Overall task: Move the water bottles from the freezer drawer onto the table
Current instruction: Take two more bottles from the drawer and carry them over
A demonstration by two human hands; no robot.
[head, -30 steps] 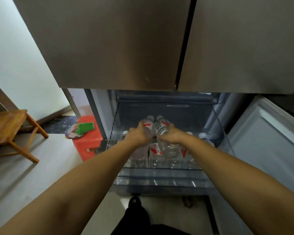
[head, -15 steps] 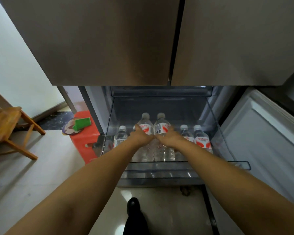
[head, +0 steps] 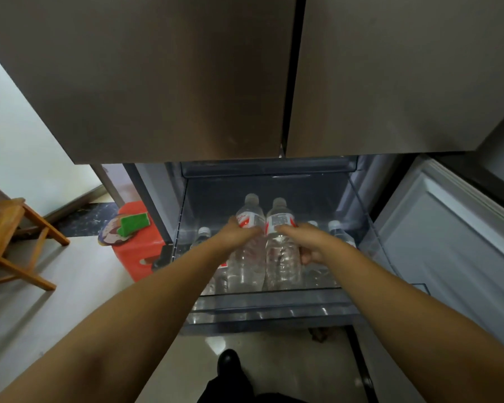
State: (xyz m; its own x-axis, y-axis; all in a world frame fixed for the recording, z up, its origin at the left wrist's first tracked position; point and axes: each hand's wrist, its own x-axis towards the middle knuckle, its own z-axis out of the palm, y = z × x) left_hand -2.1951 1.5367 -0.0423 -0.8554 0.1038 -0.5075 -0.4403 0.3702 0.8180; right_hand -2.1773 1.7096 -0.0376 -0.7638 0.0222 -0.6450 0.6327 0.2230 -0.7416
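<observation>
While both bottles have risen since a second ago, my left hand (head: 239, 237) grips one water bottle (head: 248, 248) and my right hand (head: 304, 242) its neighbour (head: 281, 251), both upright above the freezer drawer (head: 274, 303), others remaining inside, none yet on the counter.

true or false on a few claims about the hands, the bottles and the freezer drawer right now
1. Each hand grips one water bottle: left hand, right hand. True.
2. The two held bottles, left bottle and right bottle, stand apart at opposite drawer ends. False: they are side by side.
3. The freezer drawer is pulled open. True.
4. The drawer holds no other bottles. False: more stand beside them, like one.
5. The upper fridge doors are open. False: they are closed.
</observation>
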